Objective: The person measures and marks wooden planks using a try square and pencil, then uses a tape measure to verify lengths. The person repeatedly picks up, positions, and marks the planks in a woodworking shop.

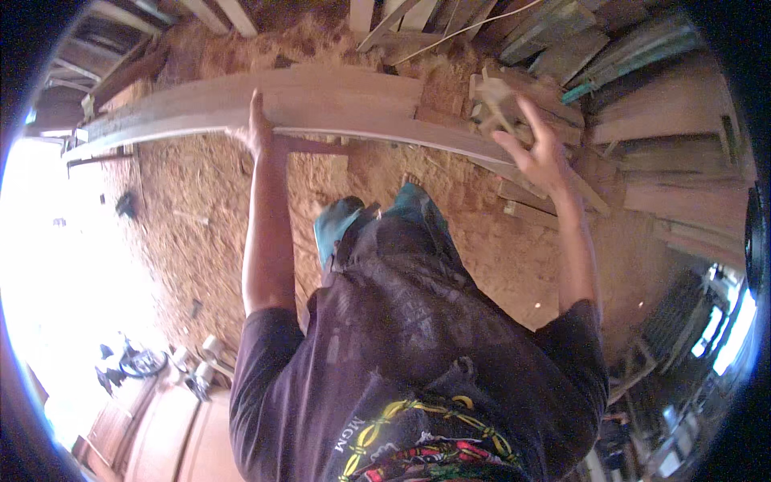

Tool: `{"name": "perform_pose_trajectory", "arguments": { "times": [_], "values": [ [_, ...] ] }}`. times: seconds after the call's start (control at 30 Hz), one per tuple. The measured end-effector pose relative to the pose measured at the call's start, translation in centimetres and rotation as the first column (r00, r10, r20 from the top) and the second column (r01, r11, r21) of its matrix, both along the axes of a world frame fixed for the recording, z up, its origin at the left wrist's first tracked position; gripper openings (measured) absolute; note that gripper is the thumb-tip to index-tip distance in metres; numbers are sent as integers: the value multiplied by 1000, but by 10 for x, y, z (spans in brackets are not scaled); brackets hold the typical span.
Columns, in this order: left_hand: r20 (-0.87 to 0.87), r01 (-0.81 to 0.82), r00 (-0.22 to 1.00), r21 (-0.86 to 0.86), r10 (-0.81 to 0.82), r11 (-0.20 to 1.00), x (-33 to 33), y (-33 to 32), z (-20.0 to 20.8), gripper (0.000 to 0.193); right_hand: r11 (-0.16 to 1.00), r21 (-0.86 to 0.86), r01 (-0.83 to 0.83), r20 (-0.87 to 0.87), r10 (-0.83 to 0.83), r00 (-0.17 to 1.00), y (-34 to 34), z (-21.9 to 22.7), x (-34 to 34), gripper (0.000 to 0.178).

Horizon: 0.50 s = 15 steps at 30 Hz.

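Observation:
A long wooden plank (337, 100) stretches across in front of me, its pale near edge running from far left to right. My left hand (255, 135) is against that near edge, left of the middle, with fingers stretched apart and one pointing up over the plank's face. Off the plank's right end, my right hand (540, 153) is raised, thumb and fingers spread apart. Just beyond its fingertips is a blurred wooden block (496, 98); no grip on it shows, and whether the fingers touch it I cannot tell.
Stacked boards (642, 120) crowd the right and far right. More timber (401, 20) leans along the far side. Brown shavings (193, 209) cover the floor around my feet. Reddish-brown panels (165, 430) lie at the lower left near a small wheel (144, 361). Glare whitens the left.

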<state>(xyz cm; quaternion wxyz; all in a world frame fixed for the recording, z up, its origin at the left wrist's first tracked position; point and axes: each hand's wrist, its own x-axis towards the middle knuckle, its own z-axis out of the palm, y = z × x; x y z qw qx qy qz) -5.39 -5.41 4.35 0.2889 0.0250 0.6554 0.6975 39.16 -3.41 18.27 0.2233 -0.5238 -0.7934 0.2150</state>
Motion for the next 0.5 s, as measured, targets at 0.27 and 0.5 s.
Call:
{"name": "perform_pose_trajectory", "arguments": {
  "times": [0.27, 0.5],
  "values": [
    [28, -171, 985, 235, 169, 957, 45, 20, -17, 106, 785, -442, -435, 67, 512, 856, 48, -14, -35, 72],
    [-309, -250, 917, 48, 253, 967, 34, 20, -25, 101, 764, -338, -549, -21, 577, 816, 64, -46, -103, 74]
  ]
}}
